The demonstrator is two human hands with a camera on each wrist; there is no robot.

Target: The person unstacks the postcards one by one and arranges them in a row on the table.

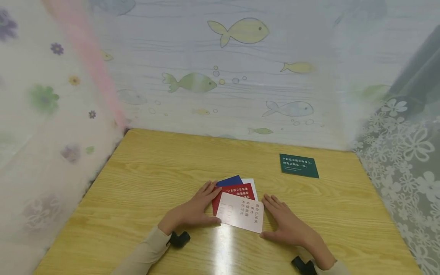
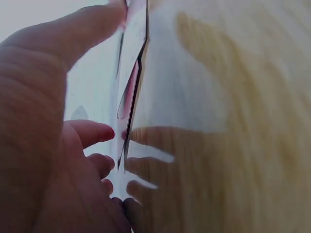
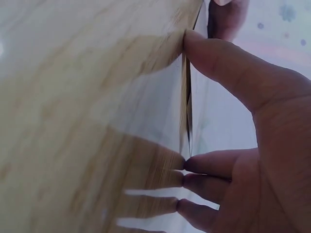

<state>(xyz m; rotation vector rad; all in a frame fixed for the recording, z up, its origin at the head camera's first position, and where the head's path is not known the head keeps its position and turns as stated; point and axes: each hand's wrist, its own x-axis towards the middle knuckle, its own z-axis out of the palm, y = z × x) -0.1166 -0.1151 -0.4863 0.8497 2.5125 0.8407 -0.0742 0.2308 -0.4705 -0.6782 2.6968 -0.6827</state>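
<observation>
Cards (image 1: 239, 212): 4 overlapping between left grip (image 1: 196, 209) and right grip (image 1: 288, 224), both unclenched; 1 green card (image 1: 299, 166) well apart.

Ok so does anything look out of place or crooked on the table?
The pink card, red card, blue card and white card overlap at uneven angles, so they look askew. The green card lies apart, farther back to the right. I see no spill or damage.

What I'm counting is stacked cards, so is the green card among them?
No, the green card lies apart from the stack, farther back on the table.
</observation>
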